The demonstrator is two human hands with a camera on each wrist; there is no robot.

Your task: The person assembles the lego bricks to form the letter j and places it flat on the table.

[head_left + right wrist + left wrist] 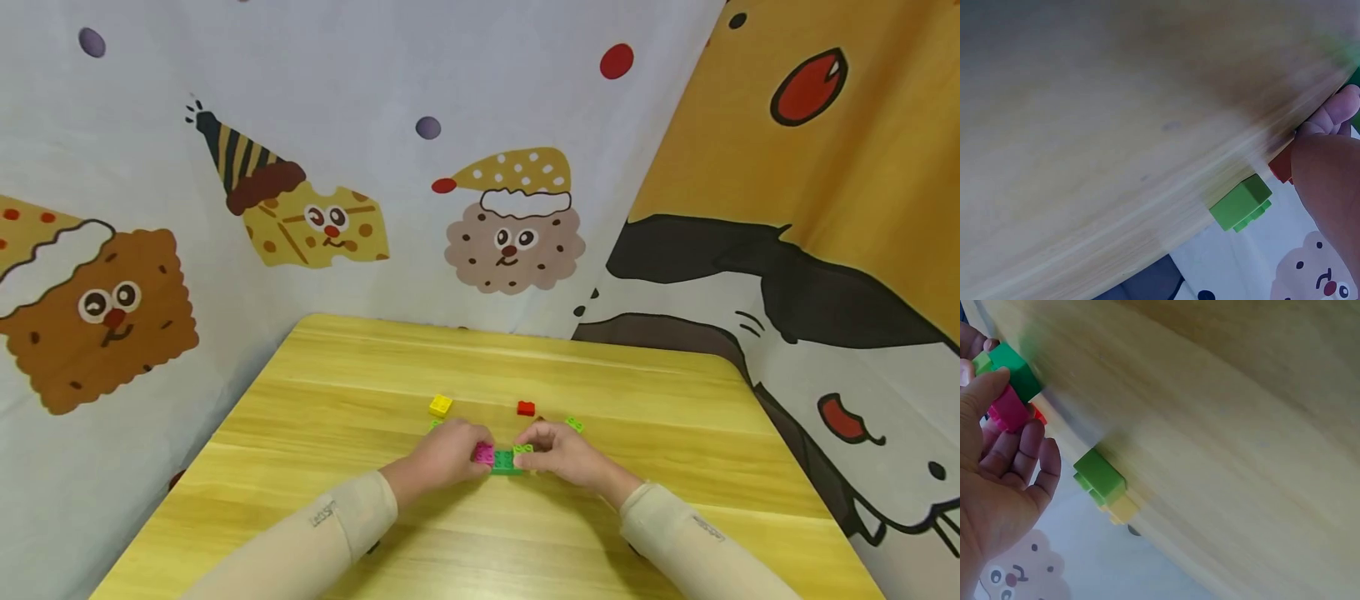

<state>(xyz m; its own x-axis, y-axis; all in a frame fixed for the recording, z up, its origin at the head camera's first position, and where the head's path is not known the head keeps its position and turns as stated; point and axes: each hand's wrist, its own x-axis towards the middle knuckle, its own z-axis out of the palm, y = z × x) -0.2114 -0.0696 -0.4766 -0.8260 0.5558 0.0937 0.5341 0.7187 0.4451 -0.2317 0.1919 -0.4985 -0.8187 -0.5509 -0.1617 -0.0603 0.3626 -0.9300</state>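
Note:
At the middle of the table a dark green toy building brick (504, 462) lies between the two hands, studs up. The left hand (450, 452) pinches a pink brick (483, 452) at the green brick's left end; in the left wrist view, its thumb lies across where the pink brick (1011, 411) meets the dark green brick (1021, 374). From the other side, the right hand (564, 455) grips a light green brick (522, 451) over the green one's right end. In the right wrist view the right hand (1329, 159) hides most of these bricks.
Beyond the hands lie a yellow brick (440, 405), a red brick (526, 408) and a light green brick (574, 425). Another green brick (1099, 475) sits beside the yellow one, mostly behind the left hand in the head view. A printed curtain (405, 83) hangs along the wooden table's (360, 350) far edge.

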